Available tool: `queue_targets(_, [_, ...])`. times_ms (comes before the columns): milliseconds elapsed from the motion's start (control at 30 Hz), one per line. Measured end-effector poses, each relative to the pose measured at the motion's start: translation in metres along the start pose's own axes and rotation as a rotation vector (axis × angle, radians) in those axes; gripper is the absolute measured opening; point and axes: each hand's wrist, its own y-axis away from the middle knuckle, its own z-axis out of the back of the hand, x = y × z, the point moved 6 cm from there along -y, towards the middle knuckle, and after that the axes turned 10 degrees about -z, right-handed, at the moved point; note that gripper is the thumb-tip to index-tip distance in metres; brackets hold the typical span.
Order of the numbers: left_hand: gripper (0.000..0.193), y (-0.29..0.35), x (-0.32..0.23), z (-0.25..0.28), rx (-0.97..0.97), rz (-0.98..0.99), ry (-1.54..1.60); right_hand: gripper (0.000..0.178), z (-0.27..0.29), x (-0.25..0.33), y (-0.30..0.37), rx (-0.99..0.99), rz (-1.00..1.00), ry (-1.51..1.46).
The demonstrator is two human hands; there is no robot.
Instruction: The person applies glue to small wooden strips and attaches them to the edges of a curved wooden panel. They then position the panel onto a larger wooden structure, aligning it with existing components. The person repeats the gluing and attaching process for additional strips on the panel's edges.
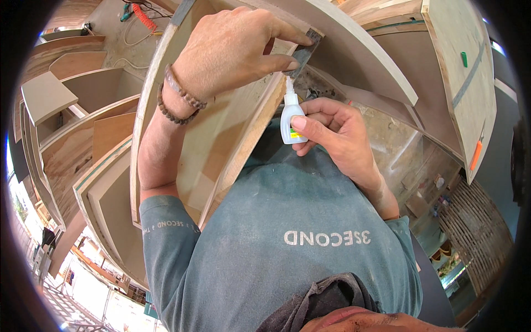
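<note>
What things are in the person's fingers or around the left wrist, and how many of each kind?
Squeeze bottle in the right hand: 1
Dark strip in the left hand: 1
Beaded loops: 2
Total: 4

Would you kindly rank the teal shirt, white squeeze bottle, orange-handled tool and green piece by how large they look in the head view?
1. Teal shirt
2. White squeeze bottle
3. Orange-handled tool
4. Green piece

Nearness to the camera may enlarge the first two.
</note>
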Motion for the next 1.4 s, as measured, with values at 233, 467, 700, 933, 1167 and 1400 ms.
queue_targets(233, [0.042, 0.008, -0.003, 0.001, -0.07, -0.024, -0.049, 0.036, 0.002, 0.003, 0.011, -0.015, 0.057, 0.102])
queue_targets(467, [0.035, 0.0, -0.027, 0.001, 0.006, 0.012, -0.098, 0.037, 0.057, 0.031, 0.07, -0.228, 0.63, 0.162])
queue_targets(700, [0.039, -0.005, -0.058, 0.009, 0.037, 0.024, -0.206, 0.032, 0.192, 0.122, 0.186, -1.017, 0.924, 0.486])
queue_targets(933, [0.032, -0.019, -0.069, 0.01, 0.074, 0.034, -0.283, 0.033, 0.397, 0.129, 0.218, -1.46, 0.672, 0.578])
queue_targets(1167, [0.027, -0.024, -0.07, 0.008, 0.086, 0.193, -0.211, 0.034, 0.472, 0.179, 0.225, -1.388, 0.687, 0.711])
queue_targets(1400, [0.037, -0.032, -0.087, 0.003, 0.103, 0.4, -0.257, 0.042, 0.629, 0.302, 0.182, -1.393, 0.747, 0.899])
